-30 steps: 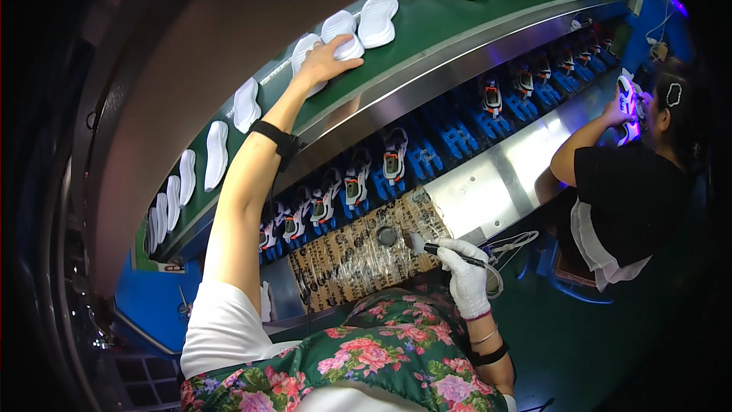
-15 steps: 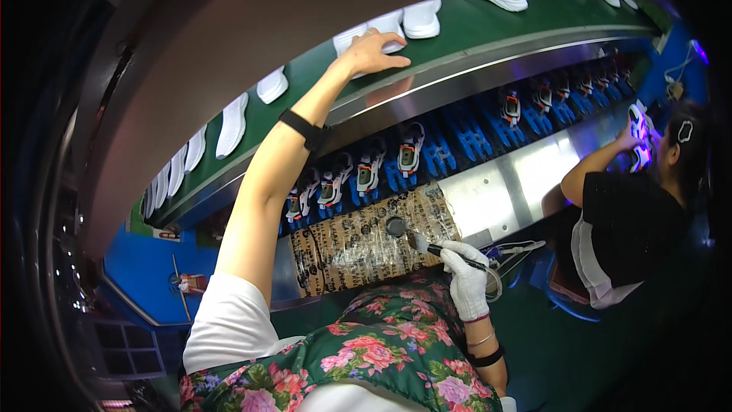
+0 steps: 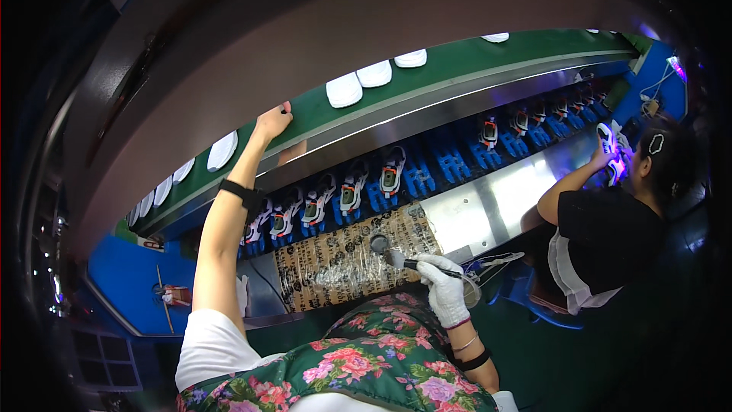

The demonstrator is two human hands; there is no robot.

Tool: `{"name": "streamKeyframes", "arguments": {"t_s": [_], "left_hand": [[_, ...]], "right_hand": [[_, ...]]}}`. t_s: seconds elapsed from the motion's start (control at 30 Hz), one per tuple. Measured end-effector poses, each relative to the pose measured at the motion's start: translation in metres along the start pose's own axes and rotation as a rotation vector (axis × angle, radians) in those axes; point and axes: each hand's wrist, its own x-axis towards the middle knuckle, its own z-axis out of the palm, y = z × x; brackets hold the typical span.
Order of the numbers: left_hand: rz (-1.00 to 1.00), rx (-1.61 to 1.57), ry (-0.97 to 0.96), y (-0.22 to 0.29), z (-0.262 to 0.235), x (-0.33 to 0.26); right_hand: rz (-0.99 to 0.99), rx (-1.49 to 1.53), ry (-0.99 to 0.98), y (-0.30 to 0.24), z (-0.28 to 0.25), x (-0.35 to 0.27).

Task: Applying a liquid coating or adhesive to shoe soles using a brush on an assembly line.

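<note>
Left hand stretched far up, gloved right hand fisted low.

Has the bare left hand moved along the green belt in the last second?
Yes. The left hand was resting on a white sole a second ago; now it touches bare green belt, and the nearest white soles lie to its right.

White soles lie spaced along the green conveyor belt.
</note>
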Motion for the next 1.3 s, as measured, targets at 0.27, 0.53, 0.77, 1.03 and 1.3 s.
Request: {"name": "streamKeyframes", "arguments": {"t_s": [0.27, 0.53, 0.77, 1.03, 1.3], "left_hand": [[0.079, -0.384, 0.148, 0.097, 0.009, -0.023], [0.041, -0.482, 0.465, 0.051, 0.012, -0.063], [-0.016, -0.956, 0.468, 0.031, 0.020, -0.126], [-0.184, -0.950, 0.354, -0.002, 0.022, -0.118], [-0.204, -0.886, 0.676, 0.011, 0.052, -0.255]], "right_hand": [[0.022, -0.024, -0.020, -0.008, 0.013, -0.007], [0.036, 0.049, -0.081, -0.001, 0.015, -0.001], [0.108, 0.097, -0.100, 0.002, 0.022, -0.001], [0.227, 0.126, -0.164, 0.009, 0.050, 0.003], [0.203, 0.228, -0.152, -0.001, 0.069, 0.009]]}}
